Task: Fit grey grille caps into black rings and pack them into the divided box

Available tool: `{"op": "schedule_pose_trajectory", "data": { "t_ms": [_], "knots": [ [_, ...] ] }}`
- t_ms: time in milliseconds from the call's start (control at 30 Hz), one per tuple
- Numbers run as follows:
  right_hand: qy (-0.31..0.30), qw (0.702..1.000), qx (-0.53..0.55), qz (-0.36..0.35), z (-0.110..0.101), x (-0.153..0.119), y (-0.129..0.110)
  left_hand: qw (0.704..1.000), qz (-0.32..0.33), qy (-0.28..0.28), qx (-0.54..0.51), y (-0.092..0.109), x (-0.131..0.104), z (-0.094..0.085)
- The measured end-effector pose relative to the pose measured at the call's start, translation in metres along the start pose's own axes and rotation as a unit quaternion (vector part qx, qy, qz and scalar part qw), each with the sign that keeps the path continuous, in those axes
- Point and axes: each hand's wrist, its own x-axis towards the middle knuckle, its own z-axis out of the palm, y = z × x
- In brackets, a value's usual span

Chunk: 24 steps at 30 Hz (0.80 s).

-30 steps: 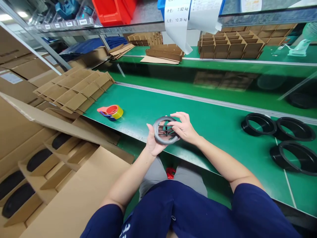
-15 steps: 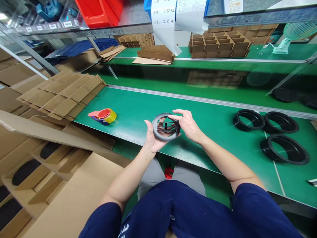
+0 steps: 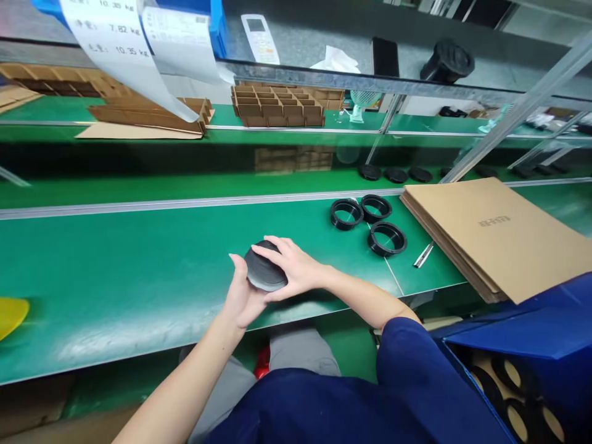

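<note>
Both my hands are closing around a dark round part (image 3: 267, 266), left hand (image 3: 245, 297) cupping its near left edge, thumb up; right hand (image 3: 292, 265) spreading its fingers over the top and right edge. I'm holding it above the near edge of the green table (image 3: 139, 265), forearms angling in from the near side. Three black rings (image 3: 387, 239) are sitting to the right, flat cardboard (image 3: 504, 228) farther right. A cardboard divider (image 3: 278, 106) is standing on the far shelf.
</note>
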Motion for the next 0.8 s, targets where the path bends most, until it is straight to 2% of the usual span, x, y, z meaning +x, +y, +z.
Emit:
{"op": "schedule_pose_trajectory", "data": {
  "t_ms": [67, 100, 133, 200, 267, 333, 400, 500, 600, 700, 733, 800],
  "knots": [
    [0.037, 0.998, -0.020, 0.054, -0.018, -0.010, 0.021, 0.999, -0.015, -0.019, 0.040, -0.002, 0.000, 0.006],
    [0.067, 0.991, -0.042, 0.104, -0.029, -0.015, 0.036, 0.997, -0.016, -0.021, 0.067, -0.001, 0.000, 0.005],
    [0.101, 0.979, -0.069, 0.166, -0.041, -0.020, 0.053, 0.995, -0.008, -0.014, 0.100, 0.001, 0.000, 0.001],
    [0.150, 0.931, -0.124, 0.309, -0.065, -0.030, 0.091, 0.979, 0.047, 0.039, 0.194, 0.007, 0.002, -0.016],
    [0.149, 0.877, -0.162, 0.428, -0.084, -0.040, 0.125, 0.931, 0.144, 0.127, 0.312, 0.015, 0.006, -0.043],
    [0.105, 0.847, -0.184, 0.488, -0.091, -0.048, 0.145, 0.862, 0.227, 0.208, 0.403, 0.022, 0.011, -0.072],
    [0.057, 0.844, -0.194, 0.496, -0.084, -0.052, 0.150, 0.821, 0.260, 0.252, 0.441, 0.026, 0.015, -0.094],
    [0.022, 0.869, -0.189, 0.457, -0.056, -0.046, 0.133, 0.813, 0.261, 0.255, 0.454, 0.025, 0.015, -0.107],
    [-0.003, 0.899, -0.184, 0.397, -0.029, -0.029, 0.104, 0.811, 0.254, 0.236, 0.471, 0.021, 0.014, -0.105],
    [-0.045, 0.919, -0.182, 0.347, -0.026, -0.008, 0.080, 0.818, 0.253, 0.236, 0.459, 0.018, 0.012, -0.103],
    [-0.040, 0.927, -0.182, 0.325, -0.030, -0.001, 0.075, 0.821, 0.253, 0.238, 0.453, 0.017, 0.011, -0.102],
    [0.015, 0.942, -0.187, 0.278, -0.037, 0.010, 0.070, 0.826, 0.252, 0.238, 0.445, 0.016, 0.009, -0.101]
  ]
}}
